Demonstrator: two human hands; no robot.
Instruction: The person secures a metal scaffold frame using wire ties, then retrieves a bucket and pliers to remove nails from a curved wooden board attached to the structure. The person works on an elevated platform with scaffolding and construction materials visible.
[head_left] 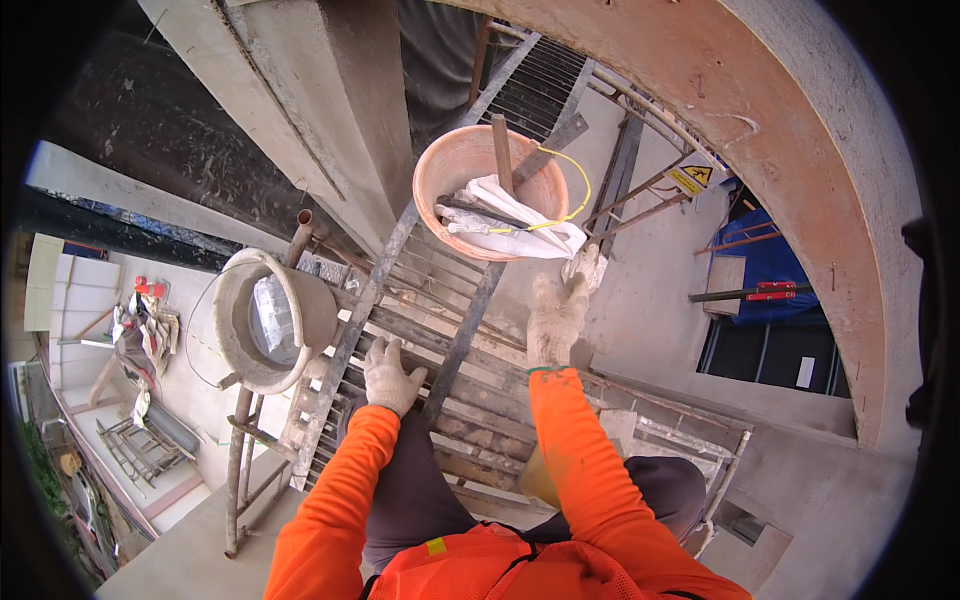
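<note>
My left hand, in a pale knitted work glove, rests by my knee at the slatted metal platform, fingers apart and nothing in them. Ahead, my gloved right hand reaches up to a crumpled whitish cloth-like piece, its fingers closed at the near end. That piece lies just below the rim of an orange bucket. Inside the bucket are a white sack, a wooden stick and a flat metal bar. A yellow cord loops over its rim.
A mortar-crusted grey bucket with a clear plastic bag inside stands to my left, beside rusty scaffold tubes. A concrete column rises ahead. A curved concrete edge arches along the right. Past the platform's sides, the floor lies lower.
</note>
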